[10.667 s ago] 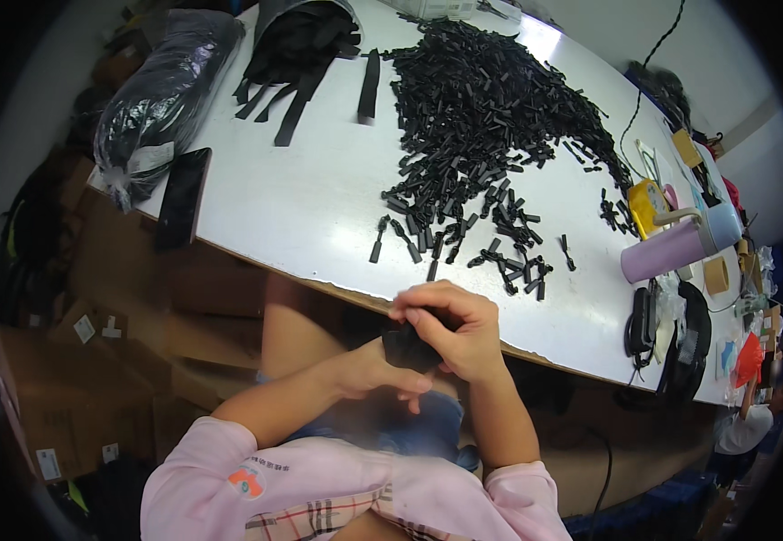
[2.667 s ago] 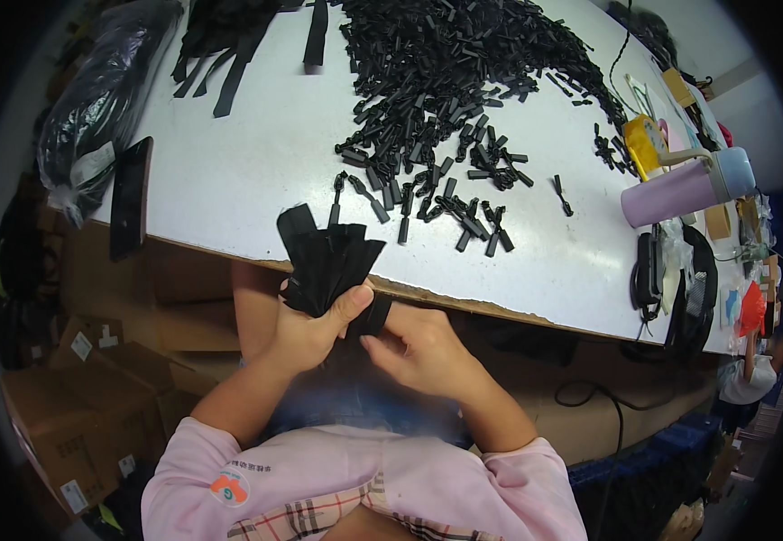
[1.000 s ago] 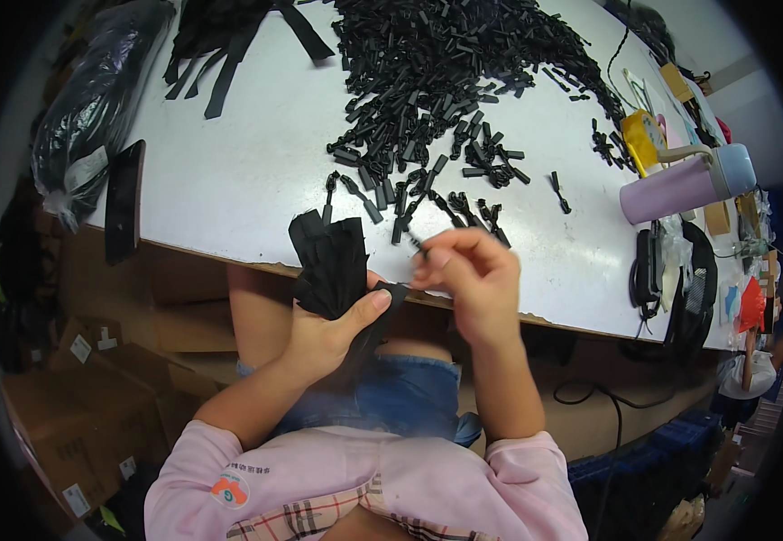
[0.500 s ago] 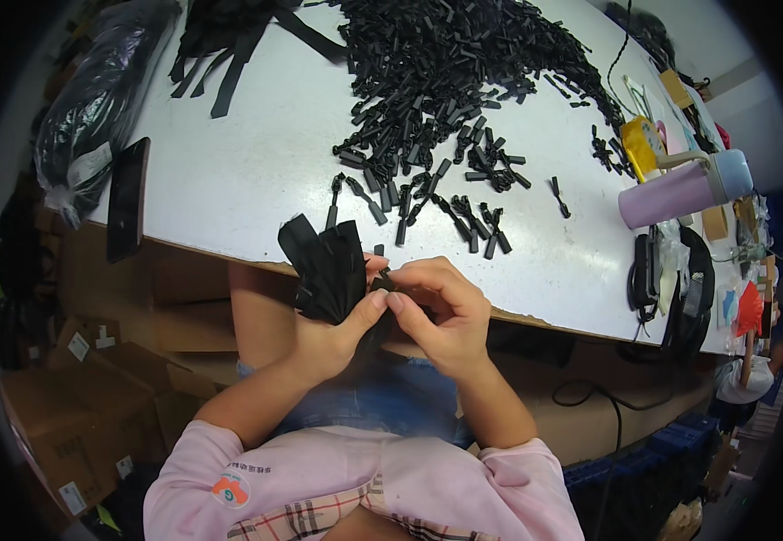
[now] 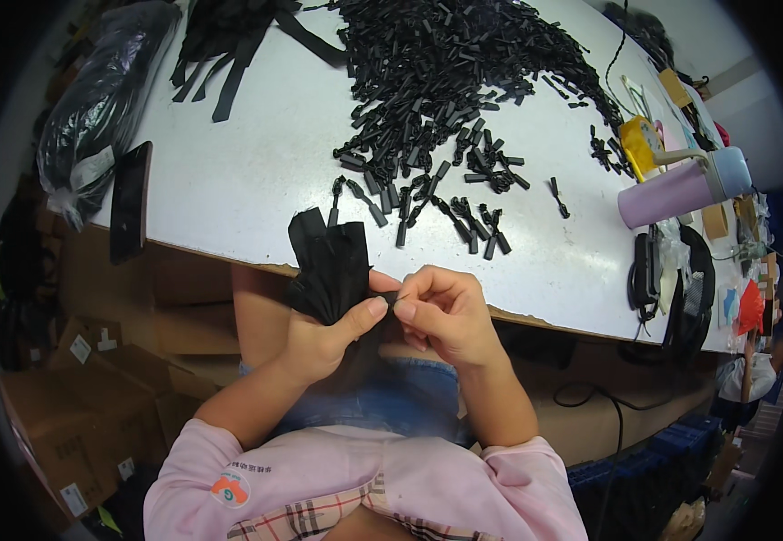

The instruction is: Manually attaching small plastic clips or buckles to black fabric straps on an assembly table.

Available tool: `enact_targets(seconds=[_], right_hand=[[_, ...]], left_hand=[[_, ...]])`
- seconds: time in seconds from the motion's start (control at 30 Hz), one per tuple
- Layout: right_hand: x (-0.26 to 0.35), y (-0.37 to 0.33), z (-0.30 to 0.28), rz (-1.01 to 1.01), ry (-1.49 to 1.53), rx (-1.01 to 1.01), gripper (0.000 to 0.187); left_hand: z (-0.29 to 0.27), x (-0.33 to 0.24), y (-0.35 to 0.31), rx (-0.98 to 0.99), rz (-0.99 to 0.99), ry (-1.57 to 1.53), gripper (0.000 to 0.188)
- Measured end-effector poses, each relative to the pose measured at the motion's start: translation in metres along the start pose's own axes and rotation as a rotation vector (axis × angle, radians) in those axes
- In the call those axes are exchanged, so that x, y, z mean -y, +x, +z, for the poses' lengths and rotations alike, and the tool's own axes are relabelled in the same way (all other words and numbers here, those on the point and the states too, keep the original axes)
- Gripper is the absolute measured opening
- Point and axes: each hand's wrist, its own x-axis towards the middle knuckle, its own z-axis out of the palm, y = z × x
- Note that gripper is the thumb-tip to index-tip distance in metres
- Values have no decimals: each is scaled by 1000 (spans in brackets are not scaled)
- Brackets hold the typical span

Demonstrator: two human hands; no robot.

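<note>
A fanned bundle of black fabric strips [image 5: 330,266] is gripped in my left hand [image 5: 324,343], its loose ends standing up beyond the thumb. My right hand [image 5: 450,316] is closed in a pinch close to the left thumb, just off the table's front edge. Between the two sets of fingertips shows a small dark piece [image 5: 390,301]; whether it is a strip end or a zipper pull is hidden. Several loose black zipper pulls [image 5: 459,221] lie on the white table beyond my hands, in front of a large heap of the same pulls [image 5: 446,63].
More black strips [image 5: 225,54] hang together at the far left, near a plastic-wrapped black bundle [image 5: 107,108] and a dark phone-like slab [image 5: 130,203]. On the right stand a lilac bottle [image 5: 667,194] and a yellow tape roll [image 5: 641,144]. Cardboard boxes [image 5: 76,415] sit below left.
My right hand has shifted slightly down and right, its fingers curling in more. The dark pull that stuck up by the fingertips no longer shows. The strip bundle has tilted a little to the right.
</note>
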Motion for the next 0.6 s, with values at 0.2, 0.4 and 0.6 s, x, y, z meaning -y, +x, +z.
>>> enact_targets(seconds=[0.2,0.4,0.6], right_hand=[[6,0,-5,128,-21,55,8],[6,1,-4,155,-18,51,9],[3,1,-3,85,-18,-3,9]], left_hand=[[1,5,1,28,36,0,21],[3,5,1,24,42,103,20],[7,1,2,12,22,8,19]])
